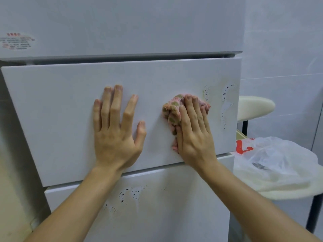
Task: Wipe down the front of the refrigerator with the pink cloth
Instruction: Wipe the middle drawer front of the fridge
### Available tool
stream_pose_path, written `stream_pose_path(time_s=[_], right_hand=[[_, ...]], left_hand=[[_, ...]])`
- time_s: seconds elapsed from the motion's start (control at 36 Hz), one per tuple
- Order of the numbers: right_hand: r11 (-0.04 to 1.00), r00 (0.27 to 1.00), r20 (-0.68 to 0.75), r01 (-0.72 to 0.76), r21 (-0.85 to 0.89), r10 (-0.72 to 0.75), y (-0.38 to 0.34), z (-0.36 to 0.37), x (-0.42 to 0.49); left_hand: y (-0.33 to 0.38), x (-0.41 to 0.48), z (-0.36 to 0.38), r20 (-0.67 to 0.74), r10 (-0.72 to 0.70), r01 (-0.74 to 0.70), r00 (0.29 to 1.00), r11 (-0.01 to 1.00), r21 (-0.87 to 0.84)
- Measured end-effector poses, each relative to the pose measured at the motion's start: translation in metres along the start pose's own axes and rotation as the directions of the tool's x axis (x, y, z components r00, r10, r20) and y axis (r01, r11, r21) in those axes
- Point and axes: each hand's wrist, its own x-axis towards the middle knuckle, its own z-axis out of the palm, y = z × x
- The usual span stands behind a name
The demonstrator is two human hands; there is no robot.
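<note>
The white refrigerator fills the view, and its middle drawer front [61, 102] is tilted slightly. My left hand [116, 130] lies flat on that front with its fingers spread and straight. To its right, my right hand [194, 131] presses the bunched pink cloth [172, 112] against the same panel, fingers bent over it and thumb against its side. The cloth carries greenish-brown stains. Dark speckled spots and smears [225, 102] mark the panel just right of the cloth. More specks [129, 194] sit on the lower drawer front [174, 206].
A red-printed sticker [16, 41] sits on the upper door at the left. Right of the refrigerator stands a cream stool [253, 106] on black legs, with a white plastic bag [276, 163] with red print on a surface below it. A tiled wall [288, 41] is behind.
</note>
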Motion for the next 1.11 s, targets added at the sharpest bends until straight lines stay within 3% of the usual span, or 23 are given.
stream_pose_path(time_s=[0.19,0.36,0.5,0.61,0.89,1.11], right_hand=[[0.993,0.992,-0.076,-0.098,0.069,0.103,0.009,-0.008,0.060],[0.977,0.977,-0.089,-0.182,0.112,0.192,0.001,-0.004,0.023],[0.994,0.995,-0.009,-0.103,0.043,0.103,0.014,-0.004,-0.043],[0.999,0.998,0.056,-0.042,0.009,0.041,0.027,-0.011,-0.046],[0.979,0.971,-0.132,-0.192,0.062,0.199,0.051,-0.023,0.083],[0.984,0.981,-0.081,-0.172,0.046,0.176,0.048,-0.022,0.017]], left_hand=[[-0.001,-0.001,0.004,-0.018,0.017,-0.017,1.000,0.999,0.043],[0.000,-0.001,0.003,-0.015,0.009,-0.008,1.000,1.000,0.024],[0.000,-0.001,0.003,-0.018,0.011,-0.011,1.000,1.000,0.013],[0.001,0.000,0.002,-0.015,0.001,-0.001,1.000,1.000,-0.003],[0.005,-0.001,0.003,0.007,-0.031,0.031,1.000,0.999,-0.012],[0.020,-0.003,0.011,0.006,-0.009,0.009,1.000,1.000,0.008]])
